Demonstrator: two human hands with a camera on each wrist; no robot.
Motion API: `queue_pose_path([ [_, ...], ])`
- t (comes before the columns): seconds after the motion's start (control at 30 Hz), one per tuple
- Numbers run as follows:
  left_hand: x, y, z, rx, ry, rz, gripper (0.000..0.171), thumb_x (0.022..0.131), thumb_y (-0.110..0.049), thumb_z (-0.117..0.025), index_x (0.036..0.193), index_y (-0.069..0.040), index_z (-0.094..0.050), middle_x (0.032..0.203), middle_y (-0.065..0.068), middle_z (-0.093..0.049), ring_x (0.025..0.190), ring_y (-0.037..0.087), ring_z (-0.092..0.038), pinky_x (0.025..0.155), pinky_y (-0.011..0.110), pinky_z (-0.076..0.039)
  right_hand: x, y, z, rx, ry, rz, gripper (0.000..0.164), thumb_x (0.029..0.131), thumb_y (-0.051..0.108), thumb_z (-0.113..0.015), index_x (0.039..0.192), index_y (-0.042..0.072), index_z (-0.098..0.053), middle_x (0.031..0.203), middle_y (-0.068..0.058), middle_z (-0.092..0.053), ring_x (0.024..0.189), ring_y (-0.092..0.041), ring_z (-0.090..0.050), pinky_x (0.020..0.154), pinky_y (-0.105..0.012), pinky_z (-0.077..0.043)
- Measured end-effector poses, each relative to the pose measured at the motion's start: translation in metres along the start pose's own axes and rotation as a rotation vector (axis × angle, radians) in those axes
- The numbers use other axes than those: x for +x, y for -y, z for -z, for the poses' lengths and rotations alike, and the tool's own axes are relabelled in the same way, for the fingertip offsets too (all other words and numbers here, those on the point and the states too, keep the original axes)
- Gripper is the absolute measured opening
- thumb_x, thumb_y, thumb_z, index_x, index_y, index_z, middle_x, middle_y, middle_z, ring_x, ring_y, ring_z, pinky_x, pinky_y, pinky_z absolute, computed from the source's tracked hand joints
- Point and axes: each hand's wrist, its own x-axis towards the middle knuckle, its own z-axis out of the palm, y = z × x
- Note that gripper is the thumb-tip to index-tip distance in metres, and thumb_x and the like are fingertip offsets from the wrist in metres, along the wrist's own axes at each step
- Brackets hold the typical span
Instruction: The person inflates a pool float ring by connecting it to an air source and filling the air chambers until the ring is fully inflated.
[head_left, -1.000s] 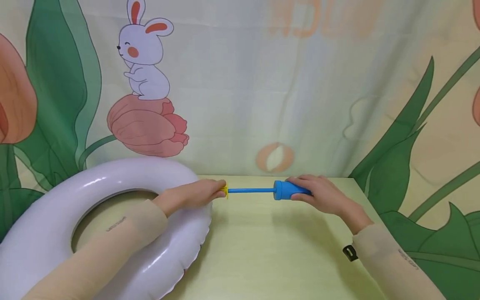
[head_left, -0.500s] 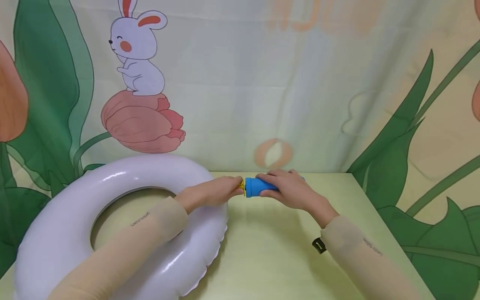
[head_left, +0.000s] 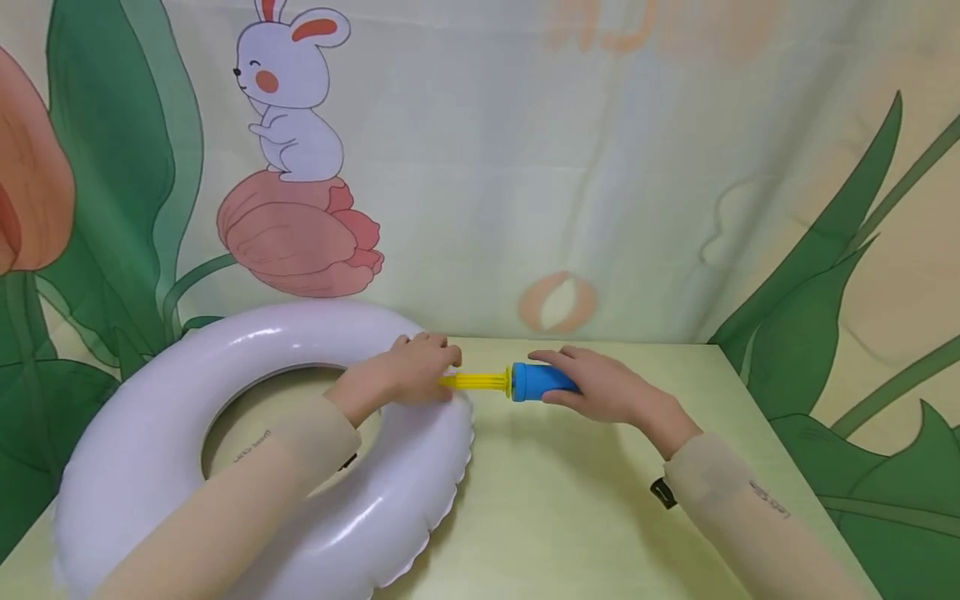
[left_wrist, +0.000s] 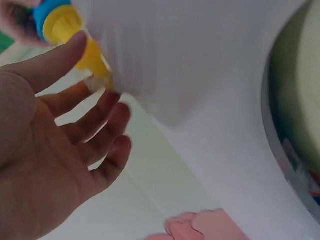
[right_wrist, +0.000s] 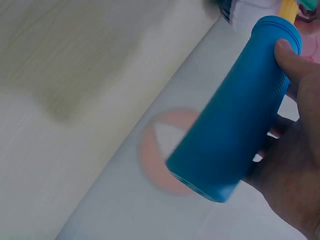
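A blue hand pump (head_left: 536,382) lies level in the air, right of the white inflatable swim ring (head_left: 281,321). My right hand (head_left: 607,385) grips its barrel, thumb near the capped end in the right wrist view. Out of that end points the yellow ribbed nozzle (head_left: 480,381), its flange against the blue cap. My left hand (head_left: 397,373) is at the nozzle's tip, beside the ring's right side. In the left wrist view its fingers are spread and loosely bent, with the nozzle between thumb and fingertips; a small clear piece (left_wrist: 97,82) sits at the tip.
The pale green table (head_left: 577,517) extends under the ring and pump. Behind it hangs a printed curtain (head_left: 465,167) with a rabbit, tulips and leaves. A black strap end (head_left: 663,492) shows under the right sleeve.
The pump rod, drawn out at first, was pushed in. Since then my left hand has slid off the yellow nozzle toward its tip, exposing it. My right hand keeps holding the barrel.
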Motion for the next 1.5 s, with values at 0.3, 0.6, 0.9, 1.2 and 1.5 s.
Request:
queue_pose_path([
  [0.3,-0.007,0.028,-0.004,-0.15,-0.07,-0.137,0.017,0.092,-0.012,-0.078,0.108,-0.007,-0.074,0.097,0.005,-0.061,0.091,0.021,-0.056,0.087,0.039,-0.047,0.005,0.008,-0.012,-0.169,0.112,0.112,0.073,0.1,0.033,-0.068,0.162,0.033,-0.03,0.115,-0.006,-0.057,0.078,-0.016,-0.059,0.074,-0.034,-0.053],
  [0.6,-0.006,0.04,-0.011,-0.249,-0.14,-0.151,0.006,0.09,-0.01,-0.079,0.094,-0.009,-0.073,0.085,0.0,-0.06,0.081,0.017,-0.054,0.079,0.035,-0.046,0.013,0.015,-0.024,-0.09,0.088,0.065,0.061,0.096,0.025,-0.063,0.152,0.026,-0.04,0.117,-0.004,-0.058,0.086,-0.016,-0.059,0.078,-0.036,-0.053],
  [0.9,-0.007,0.044,-0.013,-0.326,-0.167,-0.094,0.008,0.088,-0.013,-0.082,0.09,-0.01,-0.074,0.084,-0.002,-0.064,0.077,0.016,-0.055,0.075,0.032,-0.048,0.021,0.02,-0.047,-0.084,0.041,0.057,0.051,0.099,0.027,-0.049,0.15,0.021,-0.042,0.109,-0.002,-0.056,0.077,-0.015,-0.053,0.071,-0.031,-0.047],
  [1.2,-0.009,0.05,-0.016,-0.317,-0.209,-0.135,0.008,0.087,-0.013,-0.083,0.087,-0.011,-0.075,0.081,-0.004,-0.065,0.073,0.014,-0.056,0.072,0.031,-0.048,0.023,0.025,-0.058,-0.203,-0.149,0.058,0.048,0.101,0.059,-0.054,0.134,0.025,-0.056,0.086,0.007,-0.051,0.059,-0.009,-0.046,0.056,-0.027,-0.04],
  [1.5,-0.008,0.047,-0.015,-0.281,-0.206,-0.176,0.009,0.087,-0.012,-0.082,0.085,-0.012,-0.073,0.079,-0.005,-0.065,0.071,0.013,-0.055,0.072,0.031,-0.047,0.023,0.025,-0.051,-0.391,-0.322,0.148,0.037,0.096,0.048,-0.059,0.123,0.024,-0.066,0.079,0.006,-0.054,0.061,-0.009,-0.049,0.062,-0.031,-0.041],
])
